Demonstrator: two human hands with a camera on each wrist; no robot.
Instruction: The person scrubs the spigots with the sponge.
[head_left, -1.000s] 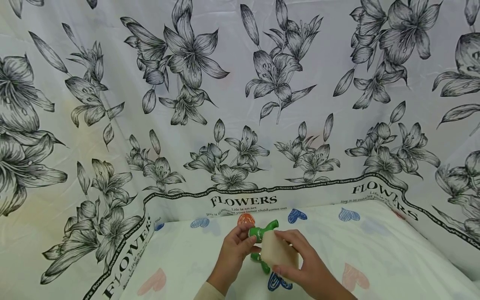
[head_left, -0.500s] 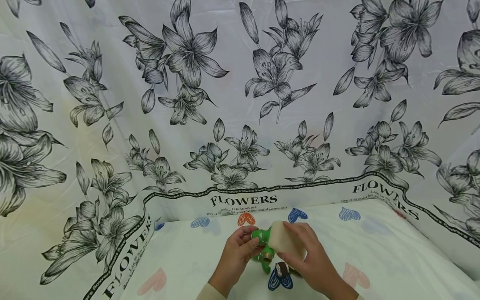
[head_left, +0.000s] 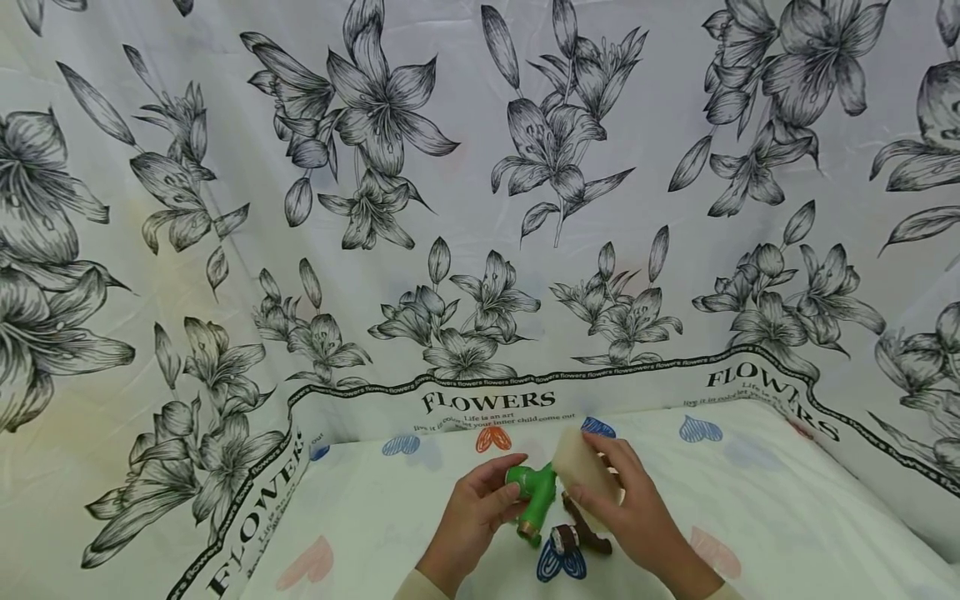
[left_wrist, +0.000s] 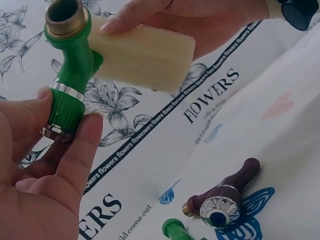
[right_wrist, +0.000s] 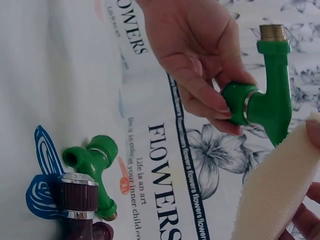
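Observation:
My left hand [head_left: 478, 518] pinches a green tap [head_left: 537, 500] by its ribbed knob, above the cloth. The tap's threaded brass inlet [left_wrist: 66, 22] faces up in the left wrist view, its opening bare. In my right hand [head_left: 637, 521] is a cream sponge block [head_left: 583, 477], gripped between thumb and fingers. One end of the sponge [right_wrist: 277, 185] is right at the green spout in the right wrist view, overlapping its tip. Below the hands, a brown tap [left_wrist: 230, 192] with a silver-trimmed knob lies on the cloth beside a second green tap [right_wrist: 95, 162].
A white cloth [head_left: 375, 533] with printed hearts covers the surface. Behind and at both sides hangs a white curtain [head_left: 465, 200] with black flower drawings and lettering. A dark band [left_wrist: 300, 12] is on the right wrist.
The held green tap has turned, its threaded end swinging toward the head camera. The sponge has shifted right along the tap toward the spout, uncovering the brown tap below.

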